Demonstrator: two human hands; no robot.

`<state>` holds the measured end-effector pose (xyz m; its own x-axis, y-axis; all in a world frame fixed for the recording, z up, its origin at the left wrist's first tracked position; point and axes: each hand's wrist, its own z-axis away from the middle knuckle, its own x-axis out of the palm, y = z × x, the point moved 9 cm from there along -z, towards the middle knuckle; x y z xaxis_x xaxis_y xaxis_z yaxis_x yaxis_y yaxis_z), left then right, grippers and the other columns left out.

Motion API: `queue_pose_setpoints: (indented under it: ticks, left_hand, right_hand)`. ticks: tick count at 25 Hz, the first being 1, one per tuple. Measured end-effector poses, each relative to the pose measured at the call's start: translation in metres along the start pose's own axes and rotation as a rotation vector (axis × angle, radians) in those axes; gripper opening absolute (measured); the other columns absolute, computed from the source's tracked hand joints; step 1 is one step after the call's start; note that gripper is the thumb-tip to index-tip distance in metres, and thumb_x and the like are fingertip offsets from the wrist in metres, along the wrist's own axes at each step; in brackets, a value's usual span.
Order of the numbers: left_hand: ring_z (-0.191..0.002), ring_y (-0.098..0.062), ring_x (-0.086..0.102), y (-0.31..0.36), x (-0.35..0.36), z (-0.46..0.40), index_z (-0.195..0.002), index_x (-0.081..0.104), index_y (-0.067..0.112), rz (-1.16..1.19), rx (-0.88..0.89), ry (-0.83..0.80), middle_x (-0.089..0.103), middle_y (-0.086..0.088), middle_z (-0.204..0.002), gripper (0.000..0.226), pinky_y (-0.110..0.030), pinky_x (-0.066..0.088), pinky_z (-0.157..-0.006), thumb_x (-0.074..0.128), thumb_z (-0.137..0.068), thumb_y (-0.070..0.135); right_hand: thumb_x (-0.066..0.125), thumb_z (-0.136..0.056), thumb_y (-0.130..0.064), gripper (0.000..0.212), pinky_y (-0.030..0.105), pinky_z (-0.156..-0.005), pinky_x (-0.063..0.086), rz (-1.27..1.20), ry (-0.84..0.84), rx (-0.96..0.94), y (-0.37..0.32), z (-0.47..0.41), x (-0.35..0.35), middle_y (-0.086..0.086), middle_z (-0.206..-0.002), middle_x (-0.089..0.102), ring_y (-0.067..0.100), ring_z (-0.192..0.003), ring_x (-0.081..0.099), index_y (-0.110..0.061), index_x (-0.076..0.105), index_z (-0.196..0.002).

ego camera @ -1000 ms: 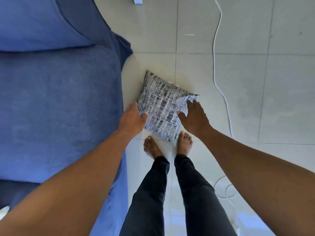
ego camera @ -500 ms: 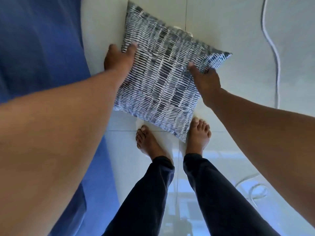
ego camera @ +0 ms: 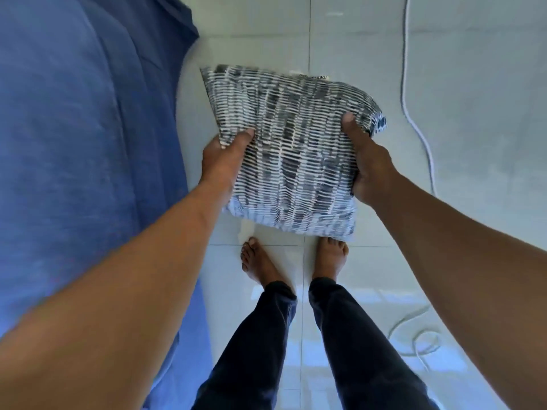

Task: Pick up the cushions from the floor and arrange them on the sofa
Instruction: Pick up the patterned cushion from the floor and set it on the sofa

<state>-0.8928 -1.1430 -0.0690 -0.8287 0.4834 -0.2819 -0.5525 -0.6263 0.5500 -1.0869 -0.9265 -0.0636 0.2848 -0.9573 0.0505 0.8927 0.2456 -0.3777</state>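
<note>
A square cushion point(ego camera: 291, 146) with a black-and-white dashed pattern hangs in the air above the pale tiled floor, just in front of my bare feet. My left hand point(ego camera: 225, 156) grips its left edge with the thumb on top. My right hand point(ego camera: 368, 161) grips its right edge near the far corner, bunching the fabric there. A small label shows at the cushion's far edge. The blue sofa point(ego camera: 83, 143) fills the left side of the view, close beside the cushion.
A white cable point(ego camera: 414, 119) runs along the floor on the right and coils near my right leg point(ego camera: 420, 341). My feet point(ego camera: 260, 261) stand on the tiles next to the sofa's edge.
Both hands closed on the cushion's sides and lifted it off the floor toward me. The cushion has turned from a diamond position to nearly square to me.
</note>
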Motion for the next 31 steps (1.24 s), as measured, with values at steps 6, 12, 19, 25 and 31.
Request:
queue_pose_setpoints:
  ticks: [6, 12, 19, 25, 31]
  left_hand:
    - [-0.092, -0.016, 0.081, 0.116, -0.042, 0.145, -0.098, 0.077, 0.022, 0.2, 0.08, -0.043, 0.085, 0.006, -0.093, 0.014, -0.038, 0.067, -0.086, 0.085, -0.088, 0.028]
    - [-0.104, -0.021, 0.08, 0.213, -0.112, 0.276, -0.113, 0.076, 0.019, 0.223, 0.248, -0.016, 0.083, -0.003, -0.115, 0.025, -0.037, 0.066, -0.089, 0.082, -0.092, 0.03]
    - [-0.089, -0.007, 0.081, 0.23, -0.226, 0.374, -0.117, 0.069, 0.019, 0.425, 0.341, 0.119, 0.082, 0.002, -0.112, 0.029, -0.021, 0.063, -0.069, 0.08, -0.093, 0.03]
    - [-0.098, -0.007, 0.08, 0.207, -0.331, 0.406, -0.125, 0.069, 0.014, 0.601, 0.361, 0.286, 0.081, 0.003, -0.115, 0.03, -0.018, 0.061, -0.075, 0.075, -0.097, 0.024]
    - [-0.096, -0.001, 0.079, 0.189, -0.459, 0.404, -0.122, 0.067, 0.03, 0.727, 0.359, 0.426, 0.083, 0.019, -0.109, 0.033, -0.016, 0.061, -0.07, 0.076, -0.094, 0.044]
  right_hand:
    - [0.091, -0.079, -0.045, 0.064, 0.054, -0.089, 0.066, 0.084, -0.109, -0.142, -0.123, 0.149, 0.029, 0.009, -0.115, 0.084, 0.03, -0.101, 0.082, -0.012, 0.073, -0.131]
    - [0.098, -0.069, -0.043, 0.063, 0.053, -0.088, 0.066, 0.208, -0.167, -0.316, -0.216, 0.286, 0.066, 0.005, -0.105, 0.086, 0.025, -0.094, 0.084, -0.014, 0.078, -0.122]
    - [0.096, -0.069, -0.036, 0.053, 0.045, -0.086, 0.067, 0.394, -0.294, -0.516, -0.242, 0.415, 0.144, 0.004, -0.107, 0.085, 0.023, -0.094, 0.084, -0.016, 0.078, -0.115]
    - [0.096, -0.066, -0.032, 0.051, 0.039, -0.079, 0.068, 0.594, -0.445, -0.544, -0.209, 0.471, 0.258, 0.0, -0.101, 0.086, 0.021, -0.089, 0.084, -0.017, 0.079, -0.112]
    - [0.094, -0.075, -0.028, 0.045, 0.025, -0.067, 0.064, 0.836, -0.629, -0.589, -0.152, 0.517, 0.417, -0.012, -0.099, 0.086, 0.007, -0.085, 0.082, -0.02, 0.077, -0.116]
